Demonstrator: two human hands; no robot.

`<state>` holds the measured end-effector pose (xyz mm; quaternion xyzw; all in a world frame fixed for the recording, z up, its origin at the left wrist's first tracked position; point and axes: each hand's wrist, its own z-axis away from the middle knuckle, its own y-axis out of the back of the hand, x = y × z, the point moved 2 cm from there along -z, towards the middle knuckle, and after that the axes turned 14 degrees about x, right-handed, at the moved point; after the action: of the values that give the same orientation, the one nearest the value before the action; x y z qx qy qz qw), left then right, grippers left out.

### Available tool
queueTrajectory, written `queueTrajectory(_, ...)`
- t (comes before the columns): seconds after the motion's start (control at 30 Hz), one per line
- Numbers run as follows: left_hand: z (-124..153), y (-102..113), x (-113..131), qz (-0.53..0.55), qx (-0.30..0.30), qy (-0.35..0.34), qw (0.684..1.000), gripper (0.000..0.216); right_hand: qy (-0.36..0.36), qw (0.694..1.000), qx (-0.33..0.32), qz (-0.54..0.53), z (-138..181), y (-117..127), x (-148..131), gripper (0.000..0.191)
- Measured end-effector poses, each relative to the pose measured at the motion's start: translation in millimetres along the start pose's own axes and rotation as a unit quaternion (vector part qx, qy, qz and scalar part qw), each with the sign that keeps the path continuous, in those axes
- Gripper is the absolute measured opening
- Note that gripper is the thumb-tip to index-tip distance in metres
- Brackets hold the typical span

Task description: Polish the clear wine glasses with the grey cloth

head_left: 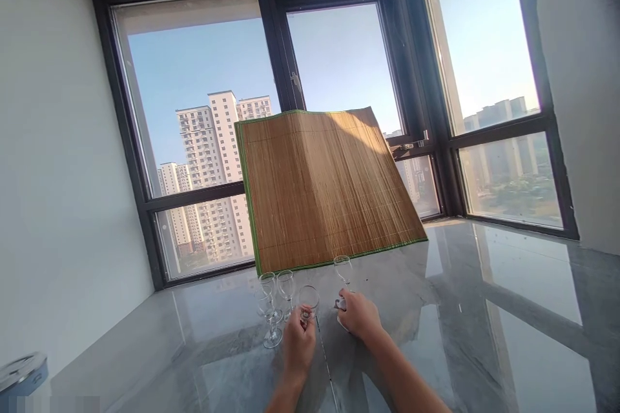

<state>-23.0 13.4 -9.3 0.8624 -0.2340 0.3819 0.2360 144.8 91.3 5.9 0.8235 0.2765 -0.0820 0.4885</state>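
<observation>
My left hand is closed around the lower part of a clear stemmed glass, whose bowl shows above the fingers. To its right, my right hand is closed at the stem of another clear stemmed glass; the fingers partly cover its lower part. Just left of my left hand, several more stemmed glasses stand close together on the grey marbled surface. Their clear outlines overlap, and a round foot shows at the near side of this group.
Behind the glasses, a brown slatted bamboo mat with green edging leans upright against the dark-framed window. A white wall bounds the left side. At the lower left corner is part of a blue container with a pale top.
</observation>
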Motion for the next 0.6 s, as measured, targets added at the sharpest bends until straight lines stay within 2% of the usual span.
queueTrajectory(0.07, 0.4, 0.4, 0.2, -0.012, -0.007, -0.002, 1.000, 0.030, 0.001, 1.000, -0.005, -0.004, 0.3, 0.2, -1.4, 0.034)
queueTrajectory(0.23, -0.1, 3.5, 1.0, -0.050, -0.026, -0.002, 0.998, 0.038, 0.035, 0.999, -0.019, -0.011, 13.5, 3.8, -14.8, 0.060)
queueTrajectory(0.43, -0.3, 6.7, 4.6, -0.078, -0.033, -0.020, 0.996, 0.048, 0.036, 0.998, -0.041, 0.021, 27.1, 2.5, -27.7, 0.047)
queueTrajectory(0.53, -0.4, 7.7, 5.1, -0.069, -0.024, -0.011, 0.997, 0.051, 0.016, 0.998, -0.042, 0.040, 27.8, -1.5, -29.3, 0.059)
queueTrajectory(0.6, -0.4, 8.2, 5.1, -0.067, -0.019, -0.010, 0.998, 0.050, -0.016, 0.998, -0.010, 0.063, 28.9, -1.8, -30.1, 0.064)
